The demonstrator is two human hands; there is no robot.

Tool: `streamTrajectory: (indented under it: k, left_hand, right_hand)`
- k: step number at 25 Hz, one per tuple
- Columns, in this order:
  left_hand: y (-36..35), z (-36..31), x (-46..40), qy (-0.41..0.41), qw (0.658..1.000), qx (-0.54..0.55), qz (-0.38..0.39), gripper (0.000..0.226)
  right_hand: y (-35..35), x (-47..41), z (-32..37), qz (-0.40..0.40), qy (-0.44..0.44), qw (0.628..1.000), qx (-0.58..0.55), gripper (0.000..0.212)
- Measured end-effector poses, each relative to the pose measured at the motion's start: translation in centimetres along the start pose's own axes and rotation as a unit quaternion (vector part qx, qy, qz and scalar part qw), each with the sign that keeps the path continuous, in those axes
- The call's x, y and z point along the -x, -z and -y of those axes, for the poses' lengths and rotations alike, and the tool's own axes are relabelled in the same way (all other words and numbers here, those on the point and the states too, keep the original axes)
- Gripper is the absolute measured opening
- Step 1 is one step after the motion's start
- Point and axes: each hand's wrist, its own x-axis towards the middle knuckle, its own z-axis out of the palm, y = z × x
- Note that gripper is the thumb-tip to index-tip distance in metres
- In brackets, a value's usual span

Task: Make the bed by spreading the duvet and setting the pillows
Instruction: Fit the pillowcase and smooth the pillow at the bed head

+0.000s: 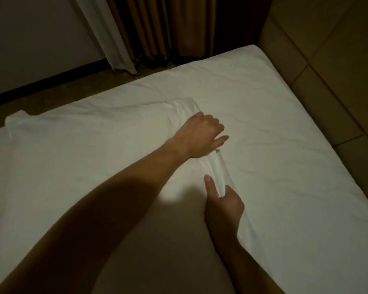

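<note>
My left hand point(200, 134) grips pillow point(89, 149) edge, fingers curled. My right hand point(222, 200), just nearer me, pinches same bunched edge. Pillow stretches left of both hands on bed point(274, 124). Headboard point(327, 60) beyond, right.

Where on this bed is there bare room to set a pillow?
Bare sheet lies between the hands and the padded headboard. Crowded: duvet covers the near-left, its edge bunched in the left hand and right hand.

You see a dim, warm-toned room; light pools on the white bed point(263, 124), your arms throw a broad dark shadow near you, detail stays soft, and edges bend slightly.
</note>
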Motion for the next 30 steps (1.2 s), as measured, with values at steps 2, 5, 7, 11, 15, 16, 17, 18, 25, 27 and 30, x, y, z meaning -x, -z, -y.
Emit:
streamTrajectory:
  k: [2,5,7,11,15,16,17,18,25,27,30]
  left_hand:
    - [3.5,0.5,2.4,0.122,0.992,-0.025,0.007,0.049]
    - [7.4,1.2,13.6,0.272,0.959,-0.058,0.047,0.073]
    - [8.9,0.0,21.7,0.355,0.933,-0.016,0.058,0.078]
    - [9.2,-5.1,30.3,0.438,0.897,0.05,0.048,0.075]
    - [5.4,-6.6,33.5,0.439,0.893,0.087,0.054,0.086]
    - [4.2,-6.4,33.3,0.438,0.893,0.092,0.053,0.087]
    - [3.3,-6.3,32.8,0.442,0.89,0.1,0.056,0.084]
    - [2.7,-6.3,32.2,0.443,0.888,0.105,0.062,0.082]
    - [3.8,-14.4,37.0,0.481,0.871,0.105,-0.016,0.088]
    - [2.8,-18.4,40.6,0.503,0.859,0.097,0.004,0.085]
    - [2.1,-20.5,43.0,0.527,0.839,0.128,0.042,0.083]
  right_hand:
    - [1.2,0.2,0.4,-0.018,0.031,0.999,0.009,0.079]
    - [2.7,2.0,1.8,-0.047,0.114,0.991,0.048,0.072]
    - [2.8,5.1,2.9,-0.016,0.245,0.963,0.109,0.082]
    - [0.6,12.5,3.8,0.129,0.459,0.845,0.242,0.082]
    - [-1.3,12.6,1.5,0.103,0.46,0.804,0.362,0.087]
    - [-1.6,11.9,0.7,0.102,0.449,0.799,0.386,0.087]
    - [-1.9,11.2,0.3,0.102,0.441,0.797,0.399,0.085]
    - [-2.2,10.6,0.1,0.1,0.434,0.798,0.406,0.083]
    - [1.7,17.3,-2.7,0.143,0.476,0.765,0.408,0.089]
    - [2.1,18.5,-5.0,0.159,0.479,0.732,0.457,0.086]
    - [2.4,18.9,-5.6,0.152,0.452,0.728,0.491,0.088]
